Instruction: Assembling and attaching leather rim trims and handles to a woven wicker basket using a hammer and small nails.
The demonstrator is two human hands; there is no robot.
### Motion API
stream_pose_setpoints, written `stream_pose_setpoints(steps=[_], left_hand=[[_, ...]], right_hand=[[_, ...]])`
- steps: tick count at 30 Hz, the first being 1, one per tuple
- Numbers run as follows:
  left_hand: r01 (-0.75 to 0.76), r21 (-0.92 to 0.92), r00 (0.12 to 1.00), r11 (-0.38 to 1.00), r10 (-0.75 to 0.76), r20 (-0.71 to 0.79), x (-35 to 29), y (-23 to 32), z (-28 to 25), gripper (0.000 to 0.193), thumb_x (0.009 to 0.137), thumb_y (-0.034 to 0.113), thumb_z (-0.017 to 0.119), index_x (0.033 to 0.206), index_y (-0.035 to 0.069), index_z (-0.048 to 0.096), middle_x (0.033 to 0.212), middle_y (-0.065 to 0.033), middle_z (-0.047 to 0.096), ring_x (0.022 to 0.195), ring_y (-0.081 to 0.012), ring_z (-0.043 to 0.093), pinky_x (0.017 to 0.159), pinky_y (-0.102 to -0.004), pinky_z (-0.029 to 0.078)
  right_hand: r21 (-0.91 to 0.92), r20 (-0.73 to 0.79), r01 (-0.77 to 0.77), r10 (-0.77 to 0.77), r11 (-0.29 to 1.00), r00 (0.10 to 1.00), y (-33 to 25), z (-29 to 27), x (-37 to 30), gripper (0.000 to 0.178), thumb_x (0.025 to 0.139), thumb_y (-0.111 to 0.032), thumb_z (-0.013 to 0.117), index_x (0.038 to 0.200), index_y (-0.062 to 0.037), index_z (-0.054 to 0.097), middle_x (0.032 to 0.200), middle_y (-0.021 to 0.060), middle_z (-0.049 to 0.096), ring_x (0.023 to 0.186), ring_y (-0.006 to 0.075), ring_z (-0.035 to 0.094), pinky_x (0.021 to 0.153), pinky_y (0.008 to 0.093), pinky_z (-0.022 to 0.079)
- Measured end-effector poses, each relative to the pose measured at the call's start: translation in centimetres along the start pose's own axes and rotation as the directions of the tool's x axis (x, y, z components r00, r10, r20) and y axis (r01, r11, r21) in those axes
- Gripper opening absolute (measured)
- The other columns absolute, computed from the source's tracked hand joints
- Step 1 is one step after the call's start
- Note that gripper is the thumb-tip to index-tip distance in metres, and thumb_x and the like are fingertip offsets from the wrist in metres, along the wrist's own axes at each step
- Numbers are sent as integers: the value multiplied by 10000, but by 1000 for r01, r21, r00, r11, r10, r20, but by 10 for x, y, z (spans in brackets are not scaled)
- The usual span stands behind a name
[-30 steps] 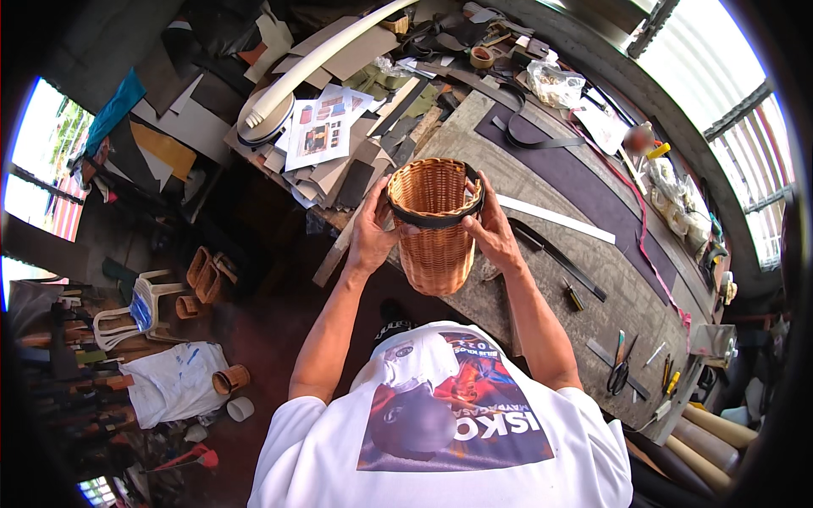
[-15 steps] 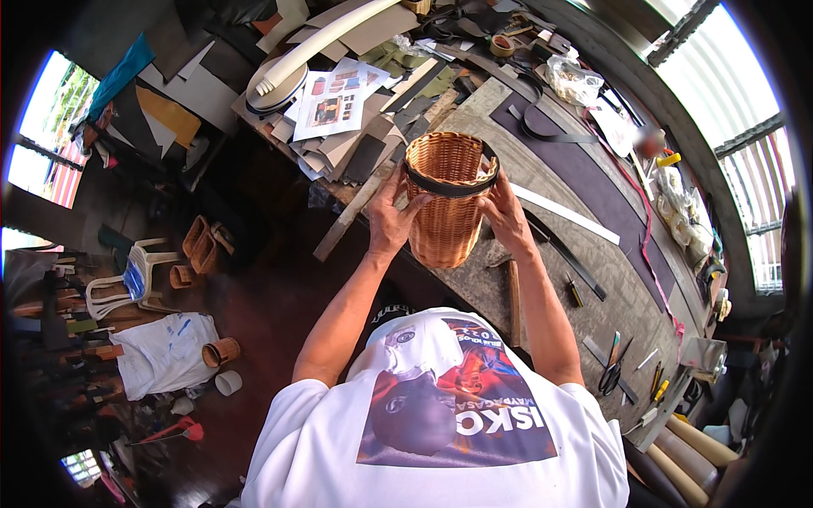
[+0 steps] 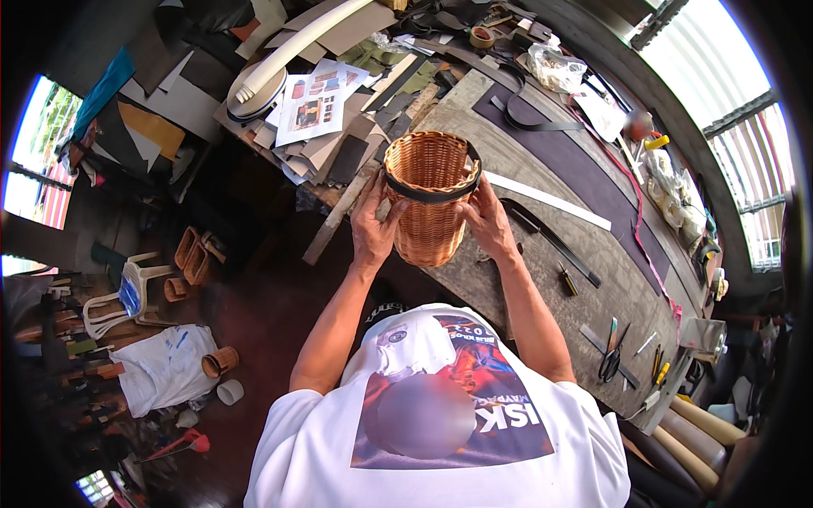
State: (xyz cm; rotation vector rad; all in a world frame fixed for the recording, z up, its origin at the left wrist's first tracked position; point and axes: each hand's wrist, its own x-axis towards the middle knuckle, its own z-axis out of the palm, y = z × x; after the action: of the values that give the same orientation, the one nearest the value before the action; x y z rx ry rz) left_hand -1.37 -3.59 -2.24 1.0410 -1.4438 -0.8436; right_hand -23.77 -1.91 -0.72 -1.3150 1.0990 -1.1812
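At the tabletop's (image 3: 546,313) edge: gripping wicker basket (image 3: 428,230) near black rim band (image 3: 430,195) between left hand (image 3: 373,229) and right hand (image 3: 491,222); shifted farther out than a second ago, so apparently not settled.

The basket (image 3: 429,233) is rough, faintly glossy woven wicker, its black rim band (image 3: 434,196) smooth and leather-like, the worktable (image 3: 614,315) scuffed and matt, the bag (image 3: 555,69) crinkled, see-through plastic.
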Motion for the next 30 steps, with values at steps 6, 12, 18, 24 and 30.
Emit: stream_pose_setpoints(steps=[6,12,18,24,30], left_hand=[[-1,50,1000,999,0,14,-10,9,-3,617,889,194,744,1417,-1,493,1422,-201,508,1227,-280,593,990,-365,528],[13,81,999,997,-16,35,-13,13,-4,632,889,218,750,1416,-11,488,1408,-194,521,1241,-290,582,987,-379,522],[15,36,1000,999,-15,7,-10,15,1,628,914,276,725,1401,-41,487,1391,-228,520,1247,-319,566,1018,-405,487],[35,52,999,998,-37,33,-2,21,6,732,895,344,736,1415,-73,433,1368,-249,517,1265,-330,541,1056,-426,449],[44,66,998,997,-47,41,-7,38,12,895,822,372,800,1435,-69,319,1352,-258,472,1273,-352,498,1090,-453,394]], right_hand=[[18,-3,43,-43,999,999,-4,3,-10,844,879,-315,750,1547,-93,285,1496,84,446,1365,233,433,1154,406,325],[-33,-9,65,-66,997,998,-4,1,-14,824,886,-316,740,1541,-86,297,1507,89,436,1383,232,411,1169,414,308],[-4,1,47,-47,999,999,-10,4,-11,772,905,-321,720,1524,-81,324,1492,85,453,1375,226,421,1165,420,313],[11,-5,25,-25,1000,1000,-5,2,-4,750,922,-297,709,1524,-82,316,1463,98,484,1348,230,460,1150,425,335],[-97,41,81,-77,992,996,-12,2,-10,720,940,-260,691,1515,-65,303,1429,131,502,1331,239,481,1126,421,373]])
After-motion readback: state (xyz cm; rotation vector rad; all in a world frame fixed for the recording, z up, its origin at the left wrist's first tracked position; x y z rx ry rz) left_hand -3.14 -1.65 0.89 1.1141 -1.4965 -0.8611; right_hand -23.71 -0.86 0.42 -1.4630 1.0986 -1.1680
